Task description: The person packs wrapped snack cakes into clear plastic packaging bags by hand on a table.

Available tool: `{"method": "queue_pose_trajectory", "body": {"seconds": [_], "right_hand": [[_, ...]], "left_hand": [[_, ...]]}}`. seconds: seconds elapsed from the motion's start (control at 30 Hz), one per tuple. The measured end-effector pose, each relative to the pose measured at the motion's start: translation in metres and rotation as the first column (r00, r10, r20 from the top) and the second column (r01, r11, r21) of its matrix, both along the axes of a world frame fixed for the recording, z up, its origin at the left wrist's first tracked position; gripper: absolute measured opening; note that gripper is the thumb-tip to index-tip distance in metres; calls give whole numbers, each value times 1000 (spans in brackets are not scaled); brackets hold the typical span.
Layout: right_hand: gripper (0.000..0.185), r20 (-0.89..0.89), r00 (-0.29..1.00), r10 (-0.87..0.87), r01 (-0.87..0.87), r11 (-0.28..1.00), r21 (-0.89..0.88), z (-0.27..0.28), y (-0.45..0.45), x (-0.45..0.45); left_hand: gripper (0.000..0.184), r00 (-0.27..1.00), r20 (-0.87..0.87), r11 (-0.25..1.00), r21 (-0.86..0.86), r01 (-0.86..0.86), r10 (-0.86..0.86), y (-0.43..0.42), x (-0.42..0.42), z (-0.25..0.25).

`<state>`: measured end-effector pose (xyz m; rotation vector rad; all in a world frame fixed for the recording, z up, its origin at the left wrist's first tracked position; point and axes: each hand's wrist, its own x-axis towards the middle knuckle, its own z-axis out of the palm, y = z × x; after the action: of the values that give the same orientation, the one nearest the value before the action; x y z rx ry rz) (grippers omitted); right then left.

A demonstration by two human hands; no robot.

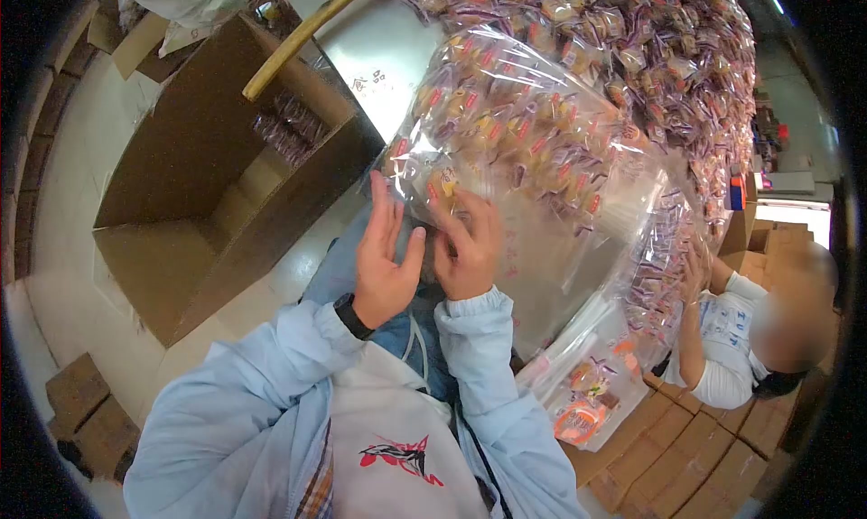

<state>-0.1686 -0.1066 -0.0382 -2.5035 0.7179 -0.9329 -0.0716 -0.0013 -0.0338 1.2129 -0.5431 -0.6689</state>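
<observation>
In front of me lies a large clear plastic bag (492,77) with rows of small wrapped snacks inside. My left hand (384,271) is open beside its near left corner, fingers stretched out and the palm turned inward. The fingertips reach the bag's edge; whether they press on it I cannot tell. My right hand (470,248) rests its slightly bent, spread fingers against the bag, next to a wrapped snack (442,183) at the near edge. Its thumb is partly hidden, and nothing shows gripped in it.
A big heap of wrapped snacks (668,59) covers the table's far side. At left stands an open cardboard box (190,221) with some packets inside, a wooden stick (307,39) above it. Printed bags (587,402) lie at right, near another person (722,338) handling packets.
</observation>
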Motion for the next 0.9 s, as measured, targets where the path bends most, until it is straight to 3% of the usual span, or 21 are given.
{"method": "queue_pose_trajectory", "body": {"seconds": [0.03, 0.07, 0.17, 0.3, 0.33, 0.43, 0.53, 0.57, 0.6, 0.73, 0.77, 0.83, 0.9], "right_hand": [[55, 20, 999, 43, -44, 998, 46, 0, -1, 2], [58, 80, 996, -34, 20, 986, 167, 3, 6, 3], [62, 67, 941, -331, 310, 926, 215, -3, 8, 7], [39, 16, 960, -279, 247, 872, 422, 8, 5, 8], [36, 27, 926, -378, 294, 761, 579, 8, 12, 11], [30, 151, 891, -428, 328, 837, 439, 17, 18, 21], [38, 56, 916, -398, 381, 904, 196, -8, 1, 17], [42, 22, 925, -380, 374, 918, 129, -15, -3, 15], [44, -64, 920, -387, 392, 896, 207, -1, 2, 19], [43, 6, 903, -429, 357, 759, 544, 8, 12, 27], [49, 40, 918, -394, 321, 800, 507, 12, 12, 32], [45, 14, 839, -544, 506, 789, 348, 10, 14, 37], [41, 86, 866, -493, 459, 851, 255, 1, 14, 47]], "left_hand": [[82, 1000, -2, 1000, 23, 0, 0, 0, 1, 1], [81, 999, 50, 1000, 18, -13, 12, 1, 2, -2], [81, 980, 199, 999, 45, -30, 21, 4, 5, -11], [84, 885, 465, 985, 156, -71, -10, 2, 10, -6], [85, 839, 543, 980, 179, -88, -23, 2, 11, -5], [83, 839, 544, 974, 205, -94, -33, 1, 14, -1], [81, 732, 676, 953, 269, -138, -85, 5, 9, 6], [79, 770, 632, 959, 259, -112, -81, 6, 8, 4], [78, 806, 586, 965, 248, -83, -81, 6, 7, 2], [74, 828, 549, 955, 291, -63, -112, 4, 20, 7], [73, 830, 545, 957, 287, -52, -118, 4, 22, 8], [73, 835, 535, 957, 287, -36, -129, 5, 23, 9], [69, 786, 599, 945, 322, -65, -150, 7, 21, 15]]}}
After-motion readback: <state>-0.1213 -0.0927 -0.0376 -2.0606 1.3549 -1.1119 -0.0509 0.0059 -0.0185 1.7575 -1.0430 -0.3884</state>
